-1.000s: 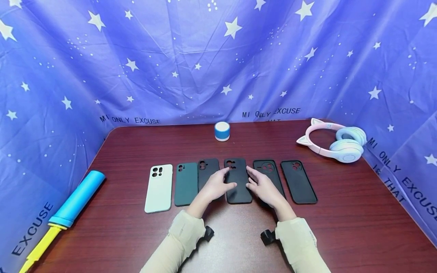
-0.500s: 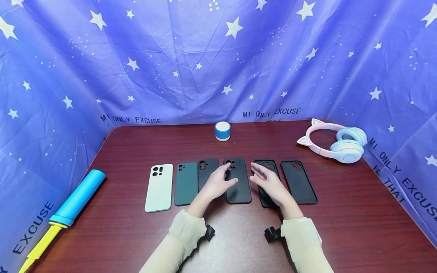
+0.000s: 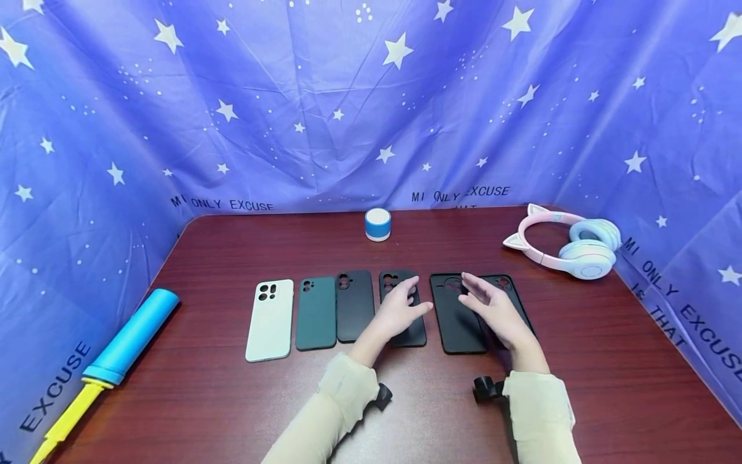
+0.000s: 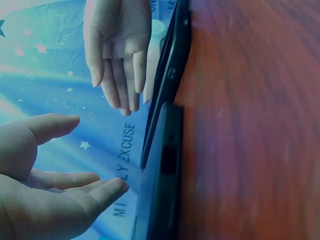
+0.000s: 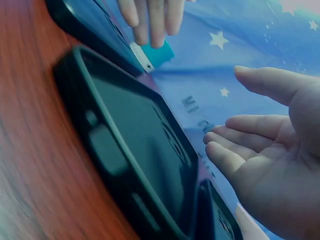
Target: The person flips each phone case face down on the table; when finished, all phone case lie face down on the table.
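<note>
A row of phone cases lies across the table. My left hand point(image 3: 399, 314) hovers over the fourth, a black phone case point(image 3: 413, 335), its fingers loosely extended and holding nothing. To the right, my right hand point(image 3: 497, 312) is over the gap between a black phone case lying hollow side up point(image 3: 458, 325) and the rightmost black phone case point(image 3: 520, 299), partly covering both. In the right wrist view, that hollow case point(image 5: 140, 130) shows its raised rim, and the right hand's fingers point(image 5: 250, 132) are apart from it. The palms roughly face each other.
Left in the row are a white phone case point(image 3: 270, 328), a green one point(image 3: 316, 319) and a dark one point(image 3: 355, 309). Behind stands a small blue-and-white cylinder point(image 3: 378, 225). Cat-ear headphones point(image 3: 585, 254) lie back right; a blue-and-yellow hand pump point(image 3: 127, 341) lies left.
Both hands have moved to the right, the right hand first and the left after it. The right hand has left the fourth case's edge. The cases lie about where they were.
</note>
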Tool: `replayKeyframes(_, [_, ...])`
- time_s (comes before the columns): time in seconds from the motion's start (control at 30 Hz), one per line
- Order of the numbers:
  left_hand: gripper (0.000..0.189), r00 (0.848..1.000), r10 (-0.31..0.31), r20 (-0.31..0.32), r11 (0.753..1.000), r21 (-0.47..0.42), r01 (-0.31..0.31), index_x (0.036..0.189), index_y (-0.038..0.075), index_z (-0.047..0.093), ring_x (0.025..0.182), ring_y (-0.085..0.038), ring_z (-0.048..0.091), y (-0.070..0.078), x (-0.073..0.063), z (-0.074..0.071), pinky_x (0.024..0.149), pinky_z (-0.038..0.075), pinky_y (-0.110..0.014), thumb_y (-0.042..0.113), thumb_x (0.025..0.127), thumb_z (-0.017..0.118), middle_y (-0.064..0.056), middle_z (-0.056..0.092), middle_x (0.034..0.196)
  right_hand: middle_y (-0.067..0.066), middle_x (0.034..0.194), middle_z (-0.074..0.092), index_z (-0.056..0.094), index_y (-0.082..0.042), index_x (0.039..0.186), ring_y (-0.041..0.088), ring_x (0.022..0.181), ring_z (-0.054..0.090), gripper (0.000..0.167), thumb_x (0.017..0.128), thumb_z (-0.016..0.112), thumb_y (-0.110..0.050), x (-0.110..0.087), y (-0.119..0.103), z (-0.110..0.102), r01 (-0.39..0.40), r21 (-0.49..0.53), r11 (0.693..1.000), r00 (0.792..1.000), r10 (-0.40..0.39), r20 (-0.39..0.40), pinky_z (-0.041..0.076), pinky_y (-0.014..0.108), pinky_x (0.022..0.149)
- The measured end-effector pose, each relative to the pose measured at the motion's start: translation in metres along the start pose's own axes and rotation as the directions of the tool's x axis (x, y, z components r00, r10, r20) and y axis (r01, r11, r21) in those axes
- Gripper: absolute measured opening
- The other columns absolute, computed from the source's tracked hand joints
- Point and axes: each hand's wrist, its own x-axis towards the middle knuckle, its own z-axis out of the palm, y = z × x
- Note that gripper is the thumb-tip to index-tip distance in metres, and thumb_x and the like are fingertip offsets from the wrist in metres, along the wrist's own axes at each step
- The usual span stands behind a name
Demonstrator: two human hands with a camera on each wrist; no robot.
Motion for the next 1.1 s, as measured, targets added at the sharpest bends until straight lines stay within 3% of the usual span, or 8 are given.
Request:
replayKeyframes(0.23, [0.065,0.999,-0.009,0.039,0.999,0.046,0.008,0.148,0.000,0.036,0.135,-0.033,0.047,0.004,0.004,0.017,0.110,0.043,-0.042,0.019,0.092,0.064,-0.020,0.044,0.148,0.026,0.155,0.029,0.027,0.005,0.150,0.040,0.145,0.026,0.062,0.100,0.054,-0.019,-0.005,0.003,-0.013,-0.026,-0.095,0.995,1.000,0.027,0.008,0.035,-0.002,0.089])
replayKeyframes(0.37, [0.065,0.996,-0.041,0.077,0.998,0.052,0.037,0.149,0.000,0.034,0.138,-0.031,0.044,0.006,0.004,0.021,0.112,0.041,-0.045,0.019,0.093,0.063,-0.017,0.042,0.151,0.028,0.153,0.032,0.027,0.006,0.150,0.040,0.144,0.028,0.062,0.100,0.054,-0.021,-0.005,0.004,-0.015,-0.051,-0.183,0.982,0.998,0.055,0.017,0.040,0.025,0.109])
replayKeyframes(0.43, [0.066,0.995,-0.049,0.086,0.998,0.053,0.044,0.149,0.001,0.034,0.138,-0.031,0.044,0.006,0.004,0.024,0.112,0.041,-0.045,0.019,0.093,0.063,-0.016,0.041,0.151,0.029,0.153,0.031,0.027,0.007,0.149,0.042,0.144,0.028,0.063,0.100,0.054,-0.021,-0.004,0.005,-0.015,-0.057,-0.203,0.977,0.997,0.064,0.030,0.035,0.044,0.114])
replayKeyframes(0.5, [0.066,0.995,-0.051,0.086,0.997,0.059,0.046,0.149,0.001,0.034,0.137,-0.031,0.044,0.007,0.005,0.026,0.111,0.041,-0.045,0.020,0.093,0.064,-0.015,0.041,0.152,0.030,0.152,0.031,0.027,0.009,0.149,0.042,0.144,0.028,0.063,0.099,0.054,-0.021,-0.004,0.006,-0.014,-0.054,-0.209,0.977,0.997,0.064,0.040,0.030,0.053,0.114])
replayKeyframes(0.67, [0.067,0.997,-0.048,0.065,0.998,0.040,0.046,0.149,0.002,0.035,0.136,-0.032,0.046,0.006,0.007,0.030,0.109,0.043,-0.045,0.018,0.092,0.065,-0.016,0.042,0.151,0.032,0.152,0.030,0.027,0.011,0.147,0.044,0.143,0.028,0.063,0.099,0.055,-0.018,-0.002,0.008,-0.013,-0.042,-0.205,0.978,0.998,0.051,0.040,0.029,0.054,0.113])
replayKeyframes(1.1, [0.062,0.996,-0.082,0.030,0.977,-0.196,0.086,0.149,0.006,0.035,0.138,-0.031,0.043,-0.001,0.010,0.031,0.108,0.045,-0.043,0.010,0.094,0.061,-0.015,0.037,0.154,0.030,0.154,0.027,0.023,0.009,0.149,0.042,0.145,0.024,0.061,0.100,0.051,-0.012,0.001,0.011,-0.008,-0.071,-0.138,0.988,0.997,0.073,0.011,0.025,0.053,0.115])
